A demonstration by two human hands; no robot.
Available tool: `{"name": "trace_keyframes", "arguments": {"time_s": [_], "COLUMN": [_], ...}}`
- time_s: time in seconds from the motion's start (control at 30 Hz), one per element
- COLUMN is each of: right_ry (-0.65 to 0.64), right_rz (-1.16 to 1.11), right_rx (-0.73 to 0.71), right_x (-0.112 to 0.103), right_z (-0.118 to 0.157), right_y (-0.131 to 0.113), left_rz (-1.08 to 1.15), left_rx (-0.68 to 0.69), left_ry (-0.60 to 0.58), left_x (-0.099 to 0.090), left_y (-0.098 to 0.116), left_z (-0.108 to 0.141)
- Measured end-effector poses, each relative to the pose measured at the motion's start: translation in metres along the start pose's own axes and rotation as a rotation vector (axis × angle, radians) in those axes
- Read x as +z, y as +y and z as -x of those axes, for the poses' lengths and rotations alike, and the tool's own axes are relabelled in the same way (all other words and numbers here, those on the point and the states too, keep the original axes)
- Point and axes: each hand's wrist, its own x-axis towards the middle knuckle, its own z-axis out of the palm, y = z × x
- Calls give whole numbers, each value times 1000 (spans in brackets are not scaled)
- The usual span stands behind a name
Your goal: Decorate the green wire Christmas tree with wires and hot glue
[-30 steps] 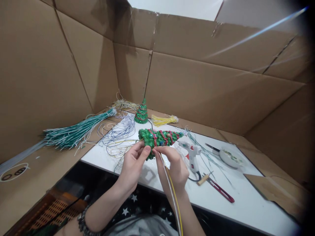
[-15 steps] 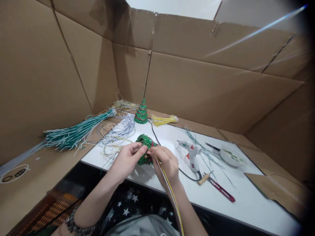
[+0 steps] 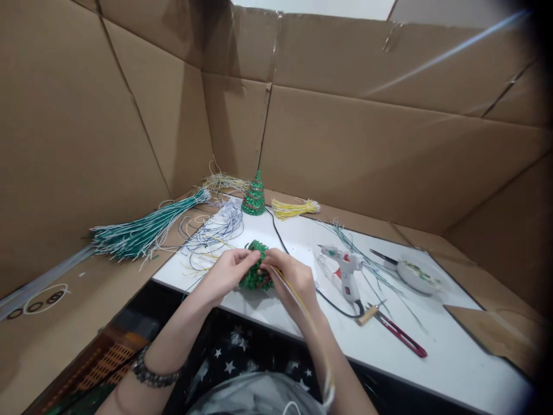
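Note:
A green beaded piece [image 3: 254, 280], which looks like a small Christmas tree with some red beads, rests near the table's front edge, partly hidden by my fingers. My left hand [image 3: 228, 275] holds its upper left side, thumb and fingers pinched together. On the other side, my right hand [image 3: 294, 281] has its fingertips closed at the beads, gripping yellow and white cords [image 3: 298, 297]. These cords trail down along my right forearm to my lap. Behind stands a green beaded Christmas tree [image 3: 254, 199] with red garland.
To the right lie a white glue gun [image 3: 349, 274], red-handled thread snips [image 3: 401, 333] and a white bowl [image 3: 417, 276] with a knife [image 3: 383, 257]. Bundles of green cord [image 3: 149, 227], yellow cord [image 3: 296, 208] and blue-white cord [image 3: 220, 227] lie left and behind. Cardboard walls [image 3: 345, 144] enclose the table.
The beaded piece has turned in my hands, so its hollow end and red beads show less. The cords from my right hand have shifted. The view has swung slightly left.

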Motion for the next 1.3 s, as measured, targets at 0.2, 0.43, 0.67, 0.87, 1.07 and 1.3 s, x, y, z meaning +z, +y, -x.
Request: {"name": "trace_keyframes", "arguments": {"time_s": [0.2, 0.43, 0.67, 0.87, 1.07, 1.3], "right_ry": [-76, -110, -234, -190, -136, -126], "right_rz": [-129, -240, -182, -245, -213, -123], "right_rx": [89, 112, 27, 135, 149, 109], "right_x": [0, 0, -8, -10, -13, -7], "right_z": [-4, -4, -10, 0, -2, -9], "right_y": [8, 16, 19, 16, 9, 5], "left_rz": [5, 10, 31, 44, 46, 42], "left_rx": [-55, -86, -79, -66, -41, -30], "left_ry": [-83, -202, -218, -207, -217, -244], "left_x": [-13, -21, -23, -23, -23, -25], "left_y": [-1, -2, -12, -13, -14, -11], "left_z": [-6, -10, -17, -19, -18, -16]}}
